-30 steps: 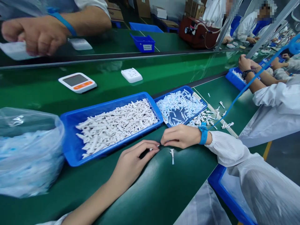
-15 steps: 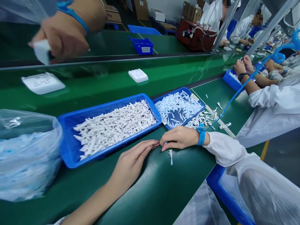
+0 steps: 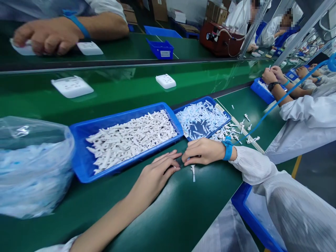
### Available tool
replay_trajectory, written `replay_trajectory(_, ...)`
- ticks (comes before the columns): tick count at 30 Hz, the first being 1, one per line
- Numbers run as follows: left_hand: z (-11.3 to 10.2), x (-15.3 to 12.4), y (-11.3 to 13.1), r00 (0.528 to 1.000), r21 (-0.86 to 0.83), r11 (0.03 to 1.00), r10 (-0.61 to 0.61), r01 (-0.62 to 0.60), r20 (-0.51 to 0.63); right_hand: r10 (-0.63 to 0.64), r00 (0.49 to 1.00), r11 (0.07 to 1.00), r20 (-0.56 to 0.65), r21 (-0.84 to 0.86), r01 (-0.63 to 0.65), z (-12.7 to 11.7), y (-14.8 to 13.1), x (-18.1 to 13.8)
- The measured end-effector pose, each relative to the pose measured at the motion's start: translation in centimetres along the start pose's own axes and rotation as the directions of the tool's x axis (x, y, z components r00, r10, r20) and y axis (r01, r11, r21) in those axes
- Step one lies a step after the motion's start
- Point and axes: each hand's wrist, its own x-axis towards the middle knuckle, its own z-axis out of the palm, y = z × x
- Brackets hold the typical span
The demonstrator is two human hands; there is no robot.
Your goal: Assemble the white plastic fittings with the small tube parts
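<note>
My left hand (image 3: pixel 156 172) rests low over the green table, thumb and fingertips drawn together. A tiny white bit shows between them, too small to name. Just right of it, my right hand (image 3: pixel 204 151), with a blue wrist strap, has its fingers curled down and pressed together; whatever they hold is hidden. Below the right hand lies one small white plastic piece (image 3: pixel 193 173). Behind my left hand stands a long blue tray (image 3: pixel 78 148) heaped with white plastic pieces (image 3: pixel 136 136). A second blue tray (image 3: pixel 198 130) behind my right hand holds pale blue-white strips (image 3: pixel 203 113).
A clear bag (image 3: pixel 31 178) of bluish parts stands at the left. White devices (image 3: pixel 166 81) lie on the green conveyor (image 3: pixel 126 84). Loose white pieces (image 3: pixel 228 131) are scattered right of the trays. A co-worker's hand (image 3: pixel 49 36) is across the conveyor; another co-worker's hands (image 3: pixel 274 75) work at the right.
My fingertips have come slightly apart, and my left fingers have spread a little. The white devices have shifted right on the conveyor. The co-worker's hand opposite has come down onto a white device.
</note>
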Motion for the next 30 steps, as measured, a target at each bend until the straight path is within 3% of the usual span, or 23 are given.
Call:
replay_trajectory(5,-0.3,0.3,0.8,0.993,0.025,0.997,0.078,-0.076,-0.088,-0.027,1.000,1.000,-0.016,-0.010,0.026,0.1,0.4,-0.2)
replay_trajectory(14,-0.4,0.4,0.9,0.983,0.057,0.997,0.066,-0.057,-0.174,-0.040,0.996,0.999,-0.084,-0.010,0.039,0.3,0.8,-0.6)
replay_trajectory(24,0.9,1.1,1.3,0.993,0.232,0.971,-0.040,0.064,-0.107,-0.096,0.974,0.995,-0.204,-0.051,0.087,0.2,0.9,-1.2)
replay_trajectory(30,1.6,2.5,2.5,1.000,0.240,0.971,-0.022,0.020,0.006,-0.179,0.938,0.984,-0.296,-0.046,0.174,-1.6,0.3,-1.7)
